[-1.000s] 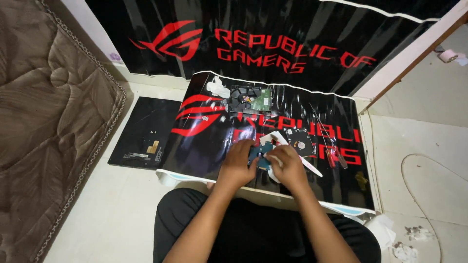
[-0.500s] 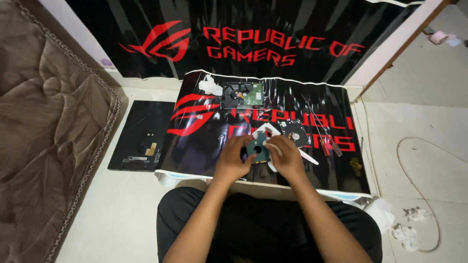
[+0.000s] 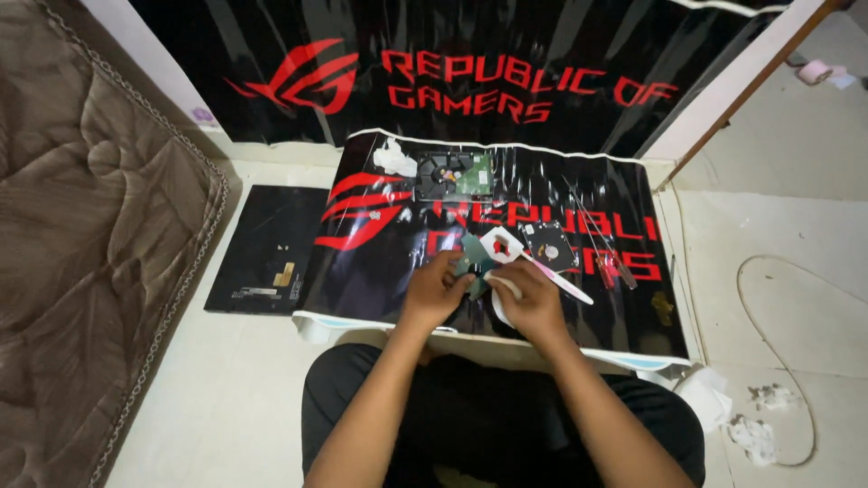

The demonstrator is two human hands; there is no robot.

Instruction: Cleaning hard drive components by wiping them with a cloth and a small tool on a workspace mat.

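Pale floor fills my view, with a glossy black-and-red banner spread across it as a work mat. At centre frame my left hand grips a small green circuit board, and my right hand closes on its other side along with a white scrap. An opened hard drive lies at upper centre, a shiny platter part just right of my hands. Judging by that, disassembly looks well along, with the board now free.
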